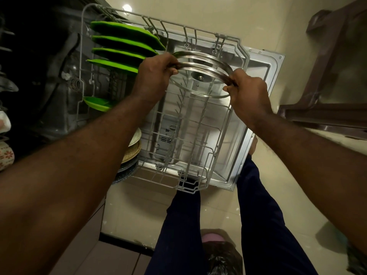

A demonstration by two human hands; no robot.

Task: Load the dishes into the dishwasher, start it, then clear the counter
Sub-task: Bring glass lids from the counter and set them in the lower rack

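A glossy cream tiled floor (218,20) fills the background. A dark brown furniture piece (309,116) stands on it at the right edge. Well below and left of the furniture lies a crumpled dark plastic bag (220,259), with something pink (211,238) at its top. Far left of the furniture, at the opposite edge, sits a floral-patterned ceramic pot (6,155). Grey-brown cabinet panels (119,259) are left of the bag.

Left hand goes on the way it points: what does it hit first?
Likely the far wire wall of the rack, beyond the lids the left hand grips; the green plates lie off to its side. Depth is unclear.
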